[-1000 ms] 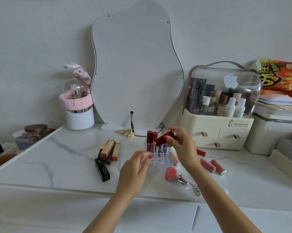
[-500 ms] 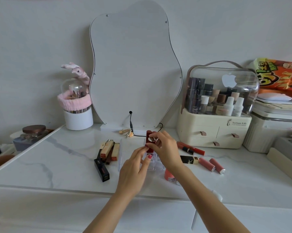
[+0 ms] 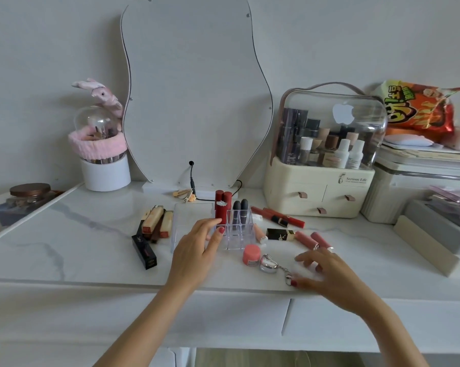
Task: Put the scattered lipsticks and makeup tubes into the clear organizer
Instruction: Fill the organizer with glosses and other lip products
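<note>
Both hands open: left hand (image 3: 197,243) touches clear organizer (image 3: 234,229), right hand (image 3: 327,271) empty

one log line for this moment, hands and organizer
left hand: on organizer | right hand: empty, open, near pink tubes | organizer: two red, two grey lipsticks upright

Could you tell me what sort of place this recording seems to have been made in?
Most likely a dressing table at home. A wavy-edged mirror leans against the wall, a lidded cosmetics case holds bottles, and lipsticks lie around a clear organizer on the white marble-look tabletop.
</note>
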